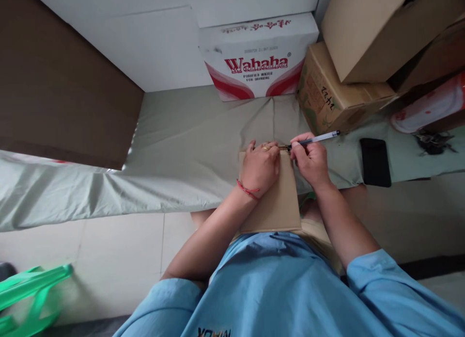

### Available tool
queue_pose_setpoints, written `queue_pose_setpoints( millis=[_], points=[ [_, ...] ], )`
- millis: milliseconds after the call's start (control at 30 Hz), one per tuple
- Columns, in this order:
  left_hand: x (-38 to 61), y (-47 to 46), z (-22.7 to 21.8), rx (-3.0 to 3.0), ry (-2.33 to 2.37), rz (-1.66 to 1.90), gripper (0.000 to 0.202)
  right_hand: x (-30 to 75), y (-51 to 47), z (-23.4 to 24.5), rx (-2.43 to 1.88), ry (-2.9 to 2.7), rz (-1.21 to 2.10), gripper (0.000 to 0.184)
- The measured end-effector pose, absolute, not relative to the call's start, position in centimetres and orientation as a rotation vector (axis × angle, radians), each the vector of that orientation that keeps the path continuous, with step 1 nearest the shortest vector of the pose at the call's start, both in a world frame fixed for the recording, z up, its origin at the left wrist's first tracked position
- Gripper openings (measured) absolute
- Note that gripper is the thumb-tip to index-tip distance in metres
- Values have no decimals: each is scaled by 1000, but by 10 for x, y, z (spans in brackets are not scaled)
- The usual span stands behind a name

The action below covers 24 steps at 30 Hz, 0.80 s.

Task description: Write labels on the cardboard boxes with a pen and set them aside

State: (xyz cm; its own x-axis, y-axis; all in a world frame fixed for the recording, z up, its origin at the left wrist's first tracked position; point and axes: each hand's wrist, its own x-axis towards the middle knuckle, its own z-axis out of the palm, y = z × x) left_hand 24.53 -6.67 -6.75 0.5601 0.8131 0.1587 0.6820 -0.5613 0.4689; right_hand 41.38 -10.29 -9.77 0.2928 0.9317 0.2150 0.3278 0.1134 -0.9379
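A flat piece of brown cardboard (281,196) lies between my lap and the cloth-covered surface. On its upper part rests my left hand (261,162), fingers bent and pressed down near the far edge. A small, thin brownish thing (283,147) shows at those fingertips, too small to name. My right hand (311,157) is closed round a pen (319,137) with a clear barrel and a dark end cap. The pen's tip meets the cardboard's far right corner, close beside my left fingers.
A pale green cloth (189,148) covers the surface. Behind stand a white Wahaha water carton (259,60) and brown boxes (327,97). A black phone (375,162) lies at the right. At the left are a large dark brown panel (69,80) and a green plastic stool (36,293).
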Motion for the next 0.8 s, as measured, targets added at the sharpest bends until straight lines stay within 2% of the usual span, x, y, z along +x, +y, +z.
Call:
queue_pose_setpoints(
  millis=[267, 800],
  points=[
    [246, -68, -60, 2463, 1257, 419, 29, 415, -98, -97, -1503, -1345, 558, 12],
    [246, -68, -62, 2458, 1254, 430, 30, 422, -102, -82, -1549, -1354, 560, 14]
  ],
)
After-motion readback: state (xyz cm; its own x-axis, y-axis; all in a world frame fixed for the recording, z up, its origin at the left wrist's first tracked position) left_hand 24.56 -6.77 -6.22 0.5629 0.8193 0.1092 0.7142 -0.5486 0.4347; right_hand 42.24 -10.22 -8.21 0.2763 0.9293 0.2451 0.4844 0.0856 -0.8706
